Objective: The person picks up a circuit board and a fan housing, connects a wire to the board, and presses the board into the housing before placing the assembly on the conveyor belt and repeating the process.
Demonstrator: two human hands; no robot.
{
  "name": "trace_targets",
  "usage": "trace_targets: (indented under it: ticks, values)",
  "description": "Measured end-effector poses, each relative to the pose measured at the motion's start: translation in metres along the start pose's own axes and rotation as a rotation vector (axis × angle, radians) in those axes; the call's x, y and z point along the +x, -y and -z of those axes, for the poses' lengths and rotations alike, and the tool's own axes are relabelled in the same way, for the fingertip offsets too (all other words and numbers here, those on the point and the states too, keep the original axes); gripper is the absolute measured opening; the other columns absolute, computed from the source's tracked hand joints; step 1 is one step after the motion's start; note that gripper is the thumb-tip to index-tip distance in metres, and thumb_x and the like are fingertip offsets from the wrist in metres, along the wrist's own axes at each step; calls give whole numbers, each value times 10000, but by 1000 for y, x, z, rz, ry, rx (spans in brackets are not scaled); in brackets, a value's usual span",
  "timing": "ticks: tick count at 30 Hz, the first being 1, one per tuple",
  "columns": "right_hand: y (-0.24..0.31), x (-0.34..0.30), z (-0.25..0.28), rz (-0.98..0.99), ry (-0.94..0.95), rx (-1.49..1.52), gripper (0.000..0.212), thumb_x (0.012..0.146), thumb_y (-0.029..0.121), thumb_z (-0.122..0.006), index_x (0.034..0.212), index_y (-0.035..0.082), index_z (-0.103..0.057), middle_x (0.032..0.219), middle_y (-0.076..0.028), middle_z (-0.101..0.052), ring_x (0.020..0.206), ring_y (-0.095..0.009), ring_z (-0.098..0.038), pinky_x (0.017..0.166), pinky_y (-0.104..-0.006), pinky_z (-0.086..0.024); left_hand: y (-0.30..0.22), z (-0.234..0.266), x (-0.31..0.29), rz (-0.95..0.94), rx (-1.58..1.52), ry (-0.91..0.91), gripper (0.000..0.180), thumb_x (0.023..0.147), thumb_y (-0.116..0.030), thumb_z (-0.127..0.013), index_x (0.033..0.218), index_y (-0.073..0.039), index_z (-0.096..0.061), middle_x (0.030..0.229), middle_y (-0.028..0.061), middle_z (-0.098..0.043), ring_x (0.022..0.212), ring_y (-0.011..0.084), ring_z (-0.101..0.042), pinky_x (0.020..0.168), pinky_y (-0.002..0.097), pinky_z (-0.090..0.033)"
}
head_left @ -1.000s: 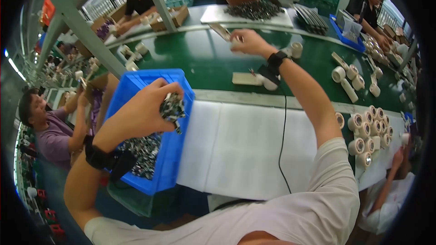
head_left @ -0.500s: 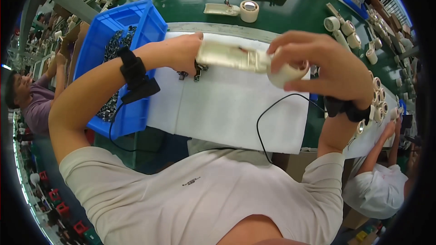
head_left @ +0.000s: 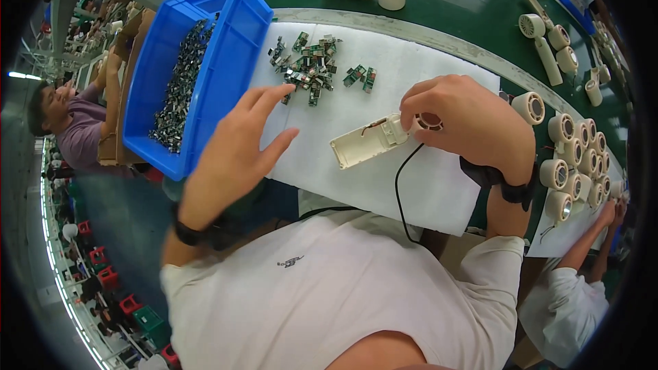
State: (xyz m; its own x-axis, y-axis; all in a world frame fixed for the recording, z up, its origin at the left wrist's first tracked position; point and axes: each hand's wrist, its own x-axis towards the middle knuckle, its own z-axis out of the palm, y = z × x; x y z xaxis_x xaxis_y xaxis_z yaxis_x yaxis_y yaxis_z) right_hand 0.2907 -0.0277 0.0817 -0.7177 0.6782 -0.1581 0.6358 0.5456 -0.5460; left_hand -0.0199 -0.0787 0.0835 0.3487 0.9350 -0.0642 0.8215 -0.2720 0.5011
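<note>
Sitting at the left, a deep blue rectangular plastic bin (head_left: 229, 72) contains a mass of small dark electronic pieces. Just right of it, the person's left hand (head_left: 236, 147) is empty, its thumb and fingers spread wide apart. A loose pile of small green circuit boards (head_left: 315, 65) lies beyond its fingertips on a white foam-like sheet (head_left: 425, 188) (whether the index finger touches the nearest one, I cannot tell). A smaller group of green boards (head_left: 360, 78) lies just right of that pile. Next comes a cream plastic body with an open trough-shaped handle (head_left: 367, 144), above the sheet, pointing leftward; the right hand (head_left: 469, 116) has its fingers curled around the body's round end. Farther right, cream round-headed units (head_left: 554, 173) stand clustered together.
</note>
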Motion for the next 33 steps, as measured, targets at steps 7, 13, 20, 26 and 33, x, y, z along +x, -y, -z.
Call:
trace_targets:
  ticks: [7,13,20,26,33]
  values:
    - [-8,-3,-8,149,-121,-92,190,789,-28,-726,965,42,-721,1097,-72,-735,1035,-313,-672,881,-407,-559,43,-64,17,149,149,-411,413,947,-94,-681,1350,-43,-606,1180,182,-647,1108,366,-643,924,428,-523]
    - [11,-13,-13,49,-379,-259,395,781,-26,-751,1154,93,-701,1111,-84,-733,1092,-323,-659,898,-436,-552,43,-48,21,205,-153,-287,332,913,-15,-690,1245,-35,-699,1067,163,-685,1001,296,-686,820,380,-544]
    - [42,-24,-25,-263,-303,-70,437,802,54,-778,1220,135,-680,978,-75,-725,867,-289,-700,721,-414,-558,9,-31,26,-137,-498,-325,321,812,116,-709,1076,-48,-792,966,81,-693,859,181,-686,768,296,-527]
    - [28,-13,-67,-351,-280,-86,270,844,152,-782,1103,146,-705,800,-45,-683,637,-256,-669,580,-369,-527,-17,-50,75,-271,-699,-47,326,841,190,-631,1110,48,-751,1115,144,-708,977,192,-677,872,295,-551]
    - [8,-11,-72,-124,-374,-135,154,842,168,-797,963,141,-705,730,-18,-639,620,-214,-647,515,-337,-488,-8,-83,82,-283,-1188,156,314,881,132,-628,1184,91,-698,1158,183,-703,1023,224,-692,884,305,-559]
